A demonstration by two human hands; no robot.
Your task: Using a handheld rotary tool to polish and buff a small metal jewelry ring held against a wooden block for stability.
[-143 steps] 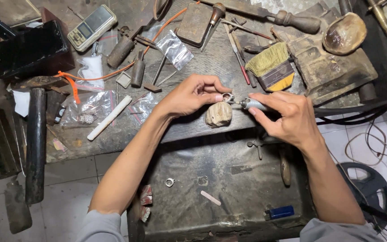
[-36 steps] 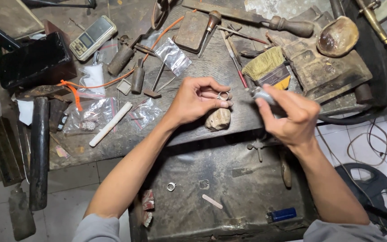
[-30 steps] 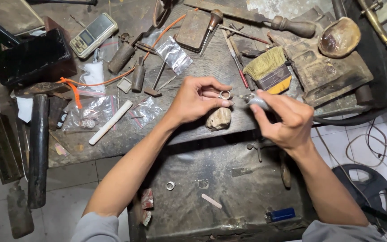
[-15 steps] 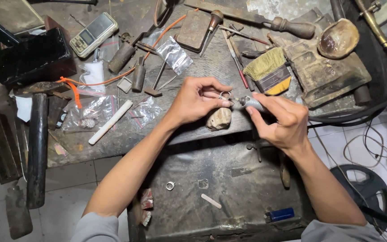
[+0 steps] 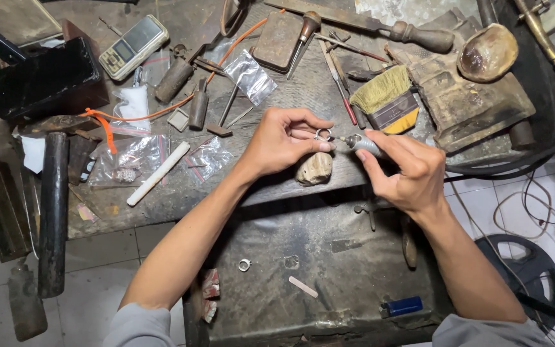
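Left grip [image 5: 284, 141] one ring [image 5: 323, 134], right grip [image 5: 406, 170] one rotary tool [image 5: 362, 144]

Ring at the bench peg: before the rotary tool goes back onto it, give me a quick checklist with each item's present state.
1. Ring pinched in the left hand: ok, held between the fingertips.
2. Left hand braced: ok, it sits at the worn wooden bench peg.
3. Rotary handpiece gripped by the right hand: ok, held like a pen.
4. Tool tip aimed at the ring: ok, it points at the ring; contact cannot tell.
5. Tool spinning: cannot tell.
6. Catch tray under the work: ok, it lies below the hands, with a second small ring and a blue lighter in it.
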